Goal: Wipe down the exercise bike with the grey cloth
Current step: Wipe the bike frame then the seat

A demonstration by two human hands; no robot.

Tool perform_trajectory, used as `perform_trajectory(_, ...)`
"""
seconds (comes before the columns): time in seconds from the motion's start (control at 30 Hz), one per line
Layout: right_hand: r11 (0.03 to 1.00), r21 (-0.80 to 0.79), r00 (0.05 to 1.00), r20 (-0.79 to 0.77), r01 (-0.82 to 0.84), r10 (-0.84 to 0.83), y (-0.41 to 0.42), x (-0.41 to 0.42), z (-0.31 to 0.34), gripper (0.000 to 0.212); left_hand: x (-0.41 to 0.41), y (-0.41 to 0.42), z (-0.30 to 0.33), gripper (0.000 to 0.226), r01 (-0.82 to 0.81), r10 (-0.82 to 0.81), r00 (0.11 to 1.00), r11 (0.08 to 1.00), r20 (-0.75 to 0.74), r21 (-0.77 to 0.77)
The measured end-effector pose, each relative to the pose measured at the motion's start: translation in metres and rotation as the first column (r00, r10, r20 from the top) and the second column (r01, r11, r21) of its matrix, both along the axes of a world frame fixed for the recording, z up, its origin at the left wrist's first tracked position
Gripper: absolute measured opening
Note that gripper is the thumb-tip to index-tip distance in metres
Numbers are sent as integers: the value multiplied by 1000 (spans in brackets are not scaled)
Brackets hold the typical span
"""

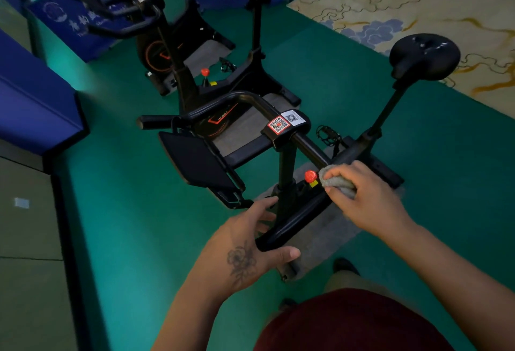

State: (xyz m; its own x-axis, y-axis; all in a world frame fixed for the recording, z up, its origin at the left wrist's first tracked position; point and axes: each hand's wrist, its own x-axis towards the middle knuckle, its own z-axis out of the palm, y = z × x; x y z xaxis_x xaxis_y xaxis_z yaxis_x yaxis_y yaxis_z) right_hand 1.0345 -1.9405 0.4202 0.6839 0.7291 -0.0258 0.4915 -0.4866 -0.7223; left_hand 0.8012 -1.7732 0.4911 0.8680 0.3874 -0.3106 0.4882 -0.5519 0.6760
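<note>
Hands are working at the near end of the exercise bike [287, 155], and all positions below are being referenced to its handlebar [295, 219].

Left hand [250, 250] is cupping the nearest handlebar end, thumb curling under the tip and fingers reaching over toward the upright post [287, 172]. The grasp is appearing loose and half-closed rather than clamped; it is judged to be steadying the bar so the frame is not rocking under wiping pressure.

Right hand [367, 200] is gripping the grey cloth [334, 180], bunched into a wad, with fingers wrapped tightly around it. The cloth is pressing against the handlebar's far-side arm, just beside the red knob [310, 176]. Bunching is giving a firm pad for rubbing a narrow tube.

Beyond the handlebar, the QR-code stickers [284, 122] are sitting on the central clamp, and the tablet holder [198, 161] is projecting to one side. Farther off, the saddle [425, 55] is standing on its post. A second bike [178, 52] is standing beyond that on the green floor [117, 183].
</note>
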Motion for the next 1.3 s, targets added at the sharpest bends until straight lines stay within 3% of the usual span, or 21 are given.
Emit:
perform_trajectory(0.23, 1000, 6, 1000, 25, 10, -10, -3, -45, 9, 23, -21, 0, -6, 85, -59, 70, 980, 996, 188, -65)
perform_trajectory(0.47, 999, -13, 998, 33, -47, 47, 11, -96, 26, 31, -43, 4, -21, 111, -79, 106, 978, 985, 178, -153)
perform_trajectory(0.6, 990, -46, 989, 62, -130, 133, 21, -126, 38, 34, -41, 6, -21, 113, -46, 87, 977, 977, 193, -208)
perform_trajectory(0.73, 981, -29, 981, -23, -192, 191, 24, -140, 45, 32, -50, 5, -20, 114, -14, 72, 968, 973, 242, -232)
perform_trajectory(0.87, 973, 17, 949, -214, -232, 230, 17, -133, 51, 37, -67, 0, -21, 117, -13, 90, 955, 964, 282, -265)
perform_trajectory(1.13, 905, 136, 870, -248, -404, 426, 24, -142, 71, 39, -85, -12, -18, 133, -41, 148, 938, 945, 313, -325)
perform_trajectory(1.3, 872, 308, 784, -392, -380, 480, 29, -133, 85, 37, -97, -19, -3, 104, -121, 240, 857, 954, 457, -273)
